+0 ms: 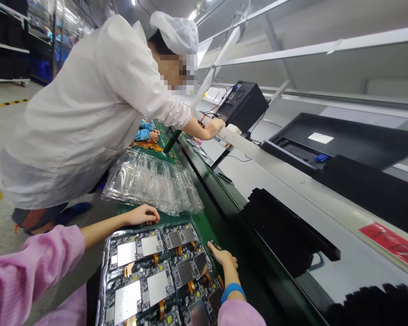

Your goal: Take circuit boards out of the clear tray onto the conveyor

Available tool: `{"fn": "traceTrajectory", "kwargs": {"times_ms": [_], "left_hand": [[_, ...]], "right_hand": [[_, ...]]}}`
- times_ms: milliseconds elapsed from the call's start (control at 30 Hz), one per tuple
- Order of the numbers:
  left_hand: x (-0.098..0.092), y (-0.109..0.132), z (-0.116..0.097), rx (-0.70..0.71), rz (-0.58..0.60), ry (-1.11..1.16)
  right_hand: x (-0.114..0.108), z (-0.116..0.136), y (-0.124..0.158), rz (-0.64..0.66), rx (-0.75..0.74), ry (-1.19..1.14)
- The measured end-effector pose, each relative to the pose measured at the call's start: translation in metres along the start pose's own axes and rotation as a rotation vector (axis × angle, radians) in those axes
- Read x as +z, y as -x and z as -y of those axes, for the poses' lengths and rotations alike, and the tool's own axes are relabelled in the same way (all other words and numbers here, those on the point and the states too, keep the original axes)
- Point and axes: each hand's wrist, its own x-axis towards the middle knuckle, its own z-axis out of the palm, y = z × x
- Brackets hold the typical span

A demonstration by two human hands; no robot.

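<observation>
My left hand rests with curled fingers on the far edge of a clear plastic tray filled with several circuit boards. My right hand, a blue band on its wrist, lies at the tray's right side with fingertips touching the top right corner near a board. Neither hand grips anything that I can see. Both sleeves are pink.
A stack of clear empty trays lies just beyond. A person in a white coat and cap leans over the green conveyor belt, one hand on a rail. Black foam sheets and a black monitor sit to the right.
</observation>
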Motion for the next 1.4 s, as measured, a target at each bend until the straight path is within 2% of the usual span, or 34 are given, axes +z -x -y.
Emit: {"fn": "traceTrajectory", "kwargs": {"times_ms": [67,167,300,400,500,600,667,767,833,900,967,1067,1167,1300,1400], "left_hand": [[0.001,-0.001,-0.001,0.005,-0.004,0.014],[0.001,-0.001,-0.002,0.013,-0.014,0.033],[0.001,0.000,-0.001,0.015,-0.023,0.051],[0.000,0.001,0.000,0.021,-0.024,0.050],[-0.002,0.001,0.001,0.023,-0.028,0.040],[-0.003,0.003,0.001,0.004,-0.015,0.039],[-0.003,0.008,-0.001,-0.028,-0.014,0.025],[-0.005,0.016,-0.004,-0.103,-0.040,-0.045],[-0.008,0.018,-0.005,-0.141,-0.061,-0.098],[-0.011,0.019,-0.007,-0.169,-0.058,-0.139],[-0.011,0.019,-0.010,-0.186,-0.058,-0.168],[-0.009,0.022,-0.014,-0.183,-0.066,-0.198],[-0.006,0.025,-0.017,-0.180,-0.081,-0.205],[-0.007,0.025,-0.015,-0.190,-0.089,-0.203],[-0.009,0.024,-0.012,-0.199,-0.082,-0.211]], "right_hand": [[-0.001,0.008,0.006,-0.019,0.183,0.052],[-0.009,0.016,0.014,-0.061,0.225,0.072],[-0.028,0.019,0.028,-0.121,0.067,0.050],[-0.050,0.020,0.043,-0.162,-0.086,0.029],[-0.084,0.011,0.070,-0.212,-0.207,0.012],[-0.128,-0.014,0.111,-0.279,-0.231,-0.085],[-0.154,-0.036,0.147,-0.233,-0.210,-0.233],[-0.170,-0.062,0.203,0.089,-0.199,-0.490],[-0.160,-0.074,0.229,0.323,-0.160,-0.617],[-0.136,-0.086,0.241,0.437,-0.079,-0.684],[-0.105,-0.099,0.242,0.440,0.014,-0.702],[-0.063,-0.114,0.232,0.361,0.125,-0.690],[-0.036,-0.121,0.220,0.266,0.164,-0.675],[-0.024,-0.126,0.215,0.243,0.128,-0.678],[-0.034,-0.135,0.220,0.322,0.076,-0.662]]}}
